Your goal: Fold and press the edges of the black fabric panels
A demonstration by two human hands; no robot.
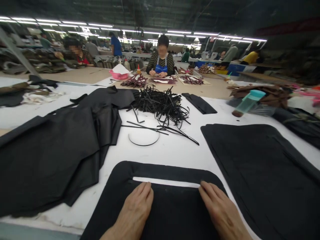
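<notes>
A black fabric panel (175,213) with rounded corners lies flat in front of me on the white-topped table. Near its far edge runs a long narrow slot, through which white shows. My left hand (136,208) is on the slot's near edge toward its left end, fingers bent and close together on the cloth. At the right end of the slot, my right hand (221,206) pinches the edge in the same way. The undersides of the fingertips are hidden. Beyond the panel lie a heap of thin black strips (160,103) and a few loose strips (143,127).
Black sheets (50,153) are spread at the left. Stacked black panels (265,166) lie at the right, near a teal-lidded bottle (248,102) lying tilted. A small folded black piece (200,103) sits past the strips. A co-worker (162,61) sits across the table.
</notes>
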